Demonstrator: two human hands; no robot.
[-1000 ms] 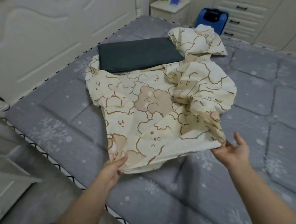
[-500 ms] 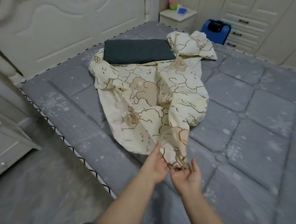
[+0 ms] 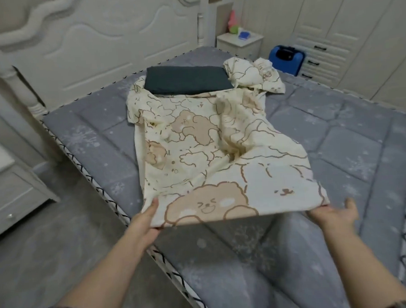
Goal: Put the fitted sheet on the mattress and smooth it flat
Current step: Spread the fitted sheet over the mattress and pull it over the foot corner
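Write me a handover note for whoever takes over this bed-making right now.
Left hand: gripping the near edge of the fitted sheet.
Right hand: holding the same edge, further right.
Sheet: partly unfolded, near edge lifted off the grey mattress, far end bunched beside the dark pillow, which lies on it.
Done: unfolding begun.
Left: spread fully, move the pillow, tuck all corners, smooth flat.

Half a second ago your hands met at one bunched corner of the fitted sheet (image 3: 204,158); now your left hand (image 3: 145,221) and right hand (image 3: 333,215) sit well apart, each gripping the near edge. That edge is now stretched wide and lifted off the mattress (image 3: 227,270), with the bear print spread open. Your view now takes in more of the headboard (image 3: 92,42).
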